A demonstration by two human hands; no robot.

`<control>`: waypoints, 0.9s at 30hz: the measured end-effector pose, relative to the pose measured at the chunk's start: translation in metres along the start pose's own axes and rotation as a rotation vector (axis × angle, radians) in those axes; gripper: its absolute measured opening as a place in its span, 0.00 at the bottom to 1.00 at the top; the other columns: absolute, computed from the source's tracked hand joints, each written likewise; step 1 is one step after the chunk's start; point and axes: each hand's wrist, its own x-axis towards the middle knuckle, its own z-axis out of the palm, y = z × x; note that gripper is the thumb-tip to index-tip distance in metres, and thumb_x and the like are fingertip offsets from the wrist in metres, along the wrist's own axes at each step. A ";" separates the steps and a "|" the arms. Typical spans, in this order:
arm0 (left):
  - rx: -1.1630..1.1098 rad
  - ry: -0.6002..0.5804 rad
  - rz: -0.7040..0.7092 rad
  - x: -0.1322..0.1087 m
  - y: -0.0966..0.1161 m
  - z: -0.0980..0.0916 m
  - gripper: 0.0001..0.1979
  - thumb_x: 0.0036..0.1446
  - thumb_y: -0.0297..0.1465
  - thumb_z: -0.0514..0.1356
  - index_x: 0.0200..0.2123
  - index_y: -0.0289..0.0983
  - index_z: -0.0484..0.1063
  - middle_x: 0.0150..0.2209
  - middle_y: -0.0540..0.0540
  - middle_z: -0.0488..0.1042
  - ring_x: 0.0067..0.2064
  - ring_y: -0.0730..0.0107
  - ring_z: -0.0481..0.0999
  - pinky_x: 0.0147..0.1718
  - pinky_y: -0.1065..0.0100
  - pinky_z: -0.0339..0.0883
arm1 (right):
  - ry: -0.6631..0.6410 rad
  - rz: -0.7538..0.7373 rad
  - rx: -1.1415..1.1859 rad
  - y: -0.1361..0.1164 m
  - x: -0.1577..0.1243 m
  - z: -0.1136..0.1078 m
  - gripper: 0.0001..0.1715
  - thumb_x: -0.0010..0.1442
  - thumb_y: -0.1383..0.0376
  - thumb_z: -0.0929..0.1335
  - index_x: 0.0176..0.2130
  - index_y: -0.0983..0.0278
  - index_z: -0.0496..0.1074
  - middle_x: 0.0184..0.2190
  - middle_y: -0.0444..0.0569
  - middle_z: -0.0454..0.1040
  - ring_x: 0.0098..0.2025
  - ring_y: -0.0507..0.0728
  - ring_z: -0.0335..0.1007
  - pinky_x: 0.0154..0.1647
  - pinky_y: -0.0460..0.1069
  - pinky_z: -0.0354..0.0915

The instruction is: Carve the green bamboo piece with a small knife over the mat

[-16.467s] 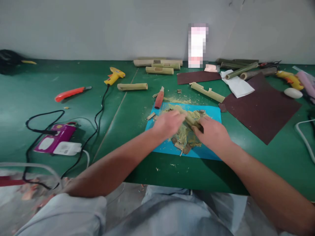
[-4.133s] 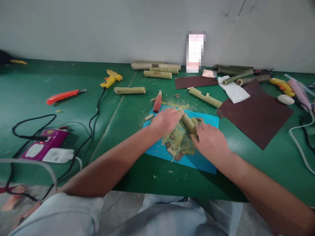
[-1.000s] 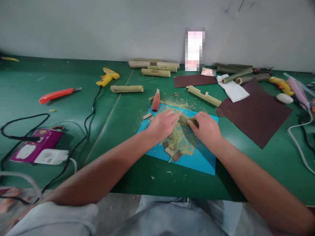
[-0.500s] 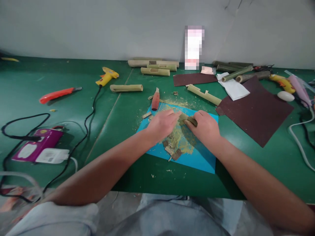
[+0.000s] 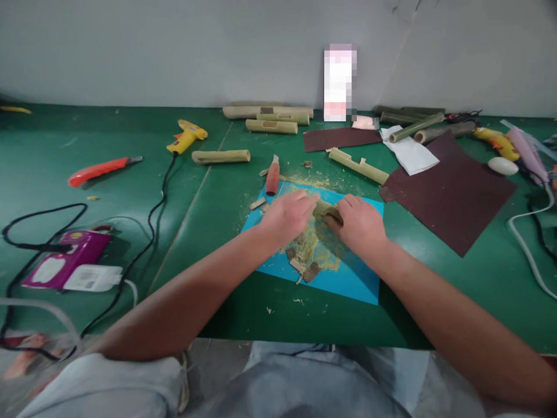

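Both hands hold a short bamboo piece [image 5: 324,209] above a blue sheet [image 5: 361,283]. My left hand [image 5: 287,217] is closed round its left end, and my right hand [image 5: 359,220] grips its right end, with the thumb beneath. Fingers partly hide the piece. Yellowish shavings [image 5: 317,249] and several small bamboo chips [image 5: 311,271] lie on the sheet below my hands. A red-handled blade [image 5: 272,177] rests at the sheet's upper left edge, just beyond my left hand.
On the green table [image 5: 221,232], a cut bamboo tube [image 5: 359,166] and brown sandpaper [image 5: 456,203] lie right. Left are an orange knife [image 5: 100,171], a yellow glue gun [image 5: 187,137] and a purple power strip [image 5: 82,255] with cables. More bamboo tubes [image 5: 272,126] lie behind.
The bamboo piece has turned slightly between my hands, and my right hand has shifted a little left with it. The whole view has also moved slightly.
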 end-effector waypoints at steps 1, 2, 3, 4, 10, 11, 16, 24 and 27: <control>0.022 0.012 -0.001 0.002 0.000 0.001 0.20 0.74 0.33 0.46 0.49 0.34 0.77 0.34 0.43 0.74 0.37 0.64 0.75 0.37 0.65 0.70 | 0.003 -0.006 -0.009 0.000 0.000 0.000 0.15 0.70 0.57 0.66 0.37 0.64 0.74 0.35 0.53 0.75 0.37 0.59 0.67 0.33 0.53 0.50; 0.052 0.017 -0.003 0.003 0.001 0.001 0.20 0.74 0.33 0.47 0.48 0.34 0.78 0.34 0.43 0.74 0.37 0.65 0.75 0.36 0.65 0.70 | 0.006 -0.003 -0.013 -0.001 -0.001 0.000 0.15 0.70 0.56 0.66 0.37 0.64 0.74 0.35 0.53 0.75 0.37 0.59 0.67 0.33 0.52 0.50; 0.078 0.019 0.002 0.004 0.001 0.001 0.20 0.74 0.33 0.47 0.48 0.34 0.78 0.34 0.43 0.74 0.36 0.65 0.75 0.36 0.65 0.70 | 0.011 0.005 -0.013 -0.001 -0.001 0.000 0.16 0.70 0.56 0.66 0.37 0.64 0.74 0.35 0.53 0.75 0.37 0.59 0.67 0.33 0.52 0.49; 0.093 0.022 0.012 0.003 0.002 0.001 0.20 0.74 0.33 0.47 0.49 0.34 0.78 0.33 0.43 0.74 0.36 0.65 0.75 0.35 0.65 0.70 | 0.018 0.014 -0.009 0.000 -0.001 0.000 0.16 0.70 0.56 0.66 0.37 0.64 0.74 0.34 0.53 0.75 0.37 0.59 0.67 0.33 0.52 0.49; 0.077 0.041 0.056 -0.005 0.002 0.000 0.18 0.73 0.30 0.48 0.51 0.32 0.77 0.34 0.42 0.75 0.36 0.64 0.75 0.36 0.64 0.71 | 0.026 0.016 0.000 0.003 0.002 0.003 0.18 0.69 0.53 0.67 0.36 0.64 0.74 0.34 0.52 0.75 0.36 0.58 0.67 0.32 0.52 0.49; 0.067 0.043 0.045 -0.003 0.002 0.000 0.18 0.73 0.31 0.48 0.49 0.33 0.77 0.34 0.42 0.75 0.36 0.64 0.75 0.36 0.64 0.71 | 0.026 0.005 0.000 0.003 0.002 0.003 0.18 0.69 0.53 0.67 0.36 0.64 0.74 0.34 0.52 0.75 0.36 0.58 0.67 0.32 0.52 0.49; 0.046 0.057 0.014 0.004 0.002 0.000 0.19 0.74 0.32 0.47 0.44 0.36 0.79 0.32 0.44 0.74 0.35 0.66 0.75 0.35 0.66 0.70 | 0.027 0.025 0.009 0.003 0.001 0.002 0.17 0.69 0.54 0.67 0.35 0.63 0.73 0.33 0.51 0.74 0.35 0.58 0.66 0.32 0.52 0.48; 0.046 0.042 0.024 -0.003 0.001 0.000 0.19 0.74 0.32 0.47 0.51 0.33 0.77 0.33 0.42 0.74 0.36 0.63 0.75 0.35 0.63 0.72 | 0.033 0.003 0.021 0.004 0.002 0.004 0.17 0.69 0.54 0.67 0.34 0.64 0.73 0.33 0.52 0.74 0.35 0.58 0.66 0.32 0.52 0.49; 0.070 0.025 0.002 0.002 0.003 0.002 0.18 0.73 0.31 0.48 0.48 0.35 0.79 0.33 0.43 0.74 0.34 0.63 0.75 0.33 0.63 0.71 | 0.018 0.014 0.022 0.004 0.002 0.004 0.17 0.68 0.54 0.67 0.35 0.64 0.73 0.34 0.52 0.74 0.36 0.58 0.67 0.32 0.52 0.49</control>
